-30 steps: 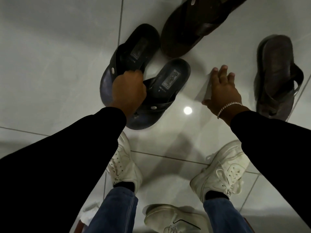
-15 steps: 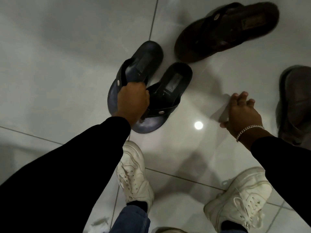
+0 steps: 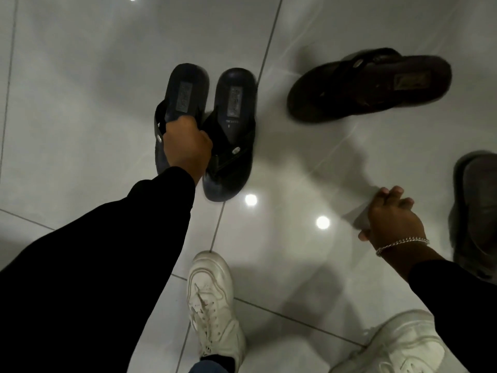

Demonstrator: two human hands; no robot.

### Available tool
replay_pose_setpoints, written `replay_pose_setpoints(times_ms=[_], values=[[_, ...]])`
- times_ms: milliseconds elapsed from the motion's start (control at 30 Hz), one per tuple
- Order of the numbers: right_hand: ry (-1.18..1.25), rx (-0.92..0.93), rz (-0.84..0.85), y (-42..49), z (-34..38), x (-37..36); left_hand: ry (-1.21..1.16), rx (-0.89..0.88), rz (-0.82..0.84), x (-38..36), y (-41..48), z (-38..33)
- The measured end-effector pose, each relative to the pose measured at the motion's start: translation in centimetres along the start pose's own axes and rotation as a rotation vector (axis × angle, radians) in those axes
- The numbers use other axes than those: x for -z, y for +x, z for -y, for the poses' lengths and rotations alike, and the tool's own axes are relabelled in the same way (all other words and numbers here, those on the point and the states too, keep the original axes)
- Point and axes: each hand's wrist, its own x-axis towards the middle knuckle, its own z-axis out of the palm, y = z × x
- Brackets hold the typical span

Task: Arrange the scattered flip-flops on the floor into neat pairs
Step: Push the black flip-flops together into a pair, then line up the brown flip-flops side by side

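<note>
Two black flip-flops lie side by side on the grey tiled floor, heels pointing away from me. My left hand [image 3: 187,146] grips the straps of the left black flip-flop [image 3: 185,95]; the right black flip-flop [image 3: 232,125] touches it along its inner edge. A dark brown flip-flop [image 3: 376,84] lies crosswise at the upper right. A second brown flip-flop [image 3: 481,211] sits at the right edge, partly cut off. My right hand [image 3: 390,219] hovers low over bare floor between them, fingers loosely spread, holding nothing.
My two white sneakers [image 3: 212,305] [image 3: 403,345] stand on the tiles at the bottom. Ceiling lights reflect as bright spots on the glossy floor [image 3: 80,103]. Bare tiles stretch to the left and top.
My left hand has turned the black flip-flops from a splayed V into a parallel pair. The view shifted so the brown flip-flops sit further right; my right hand drew back toward me.
</note>
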Motion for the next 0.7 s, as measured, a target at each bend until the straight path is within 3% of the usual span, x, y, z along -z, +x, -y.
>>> replay_pose_setpoints(times_ms=[500, 700], values=[[-0.027, -0.003, 0.003, 0.3, -0.1, -0.5, -0.036, 0.004, -0.102, 1.2, 2.1, -0.2], [0.045, 0.002, -0.026, -0.2, -0.4, -0.2, 0.145, -0.212, -0.052, -0.2, 0.9, -3.3]])
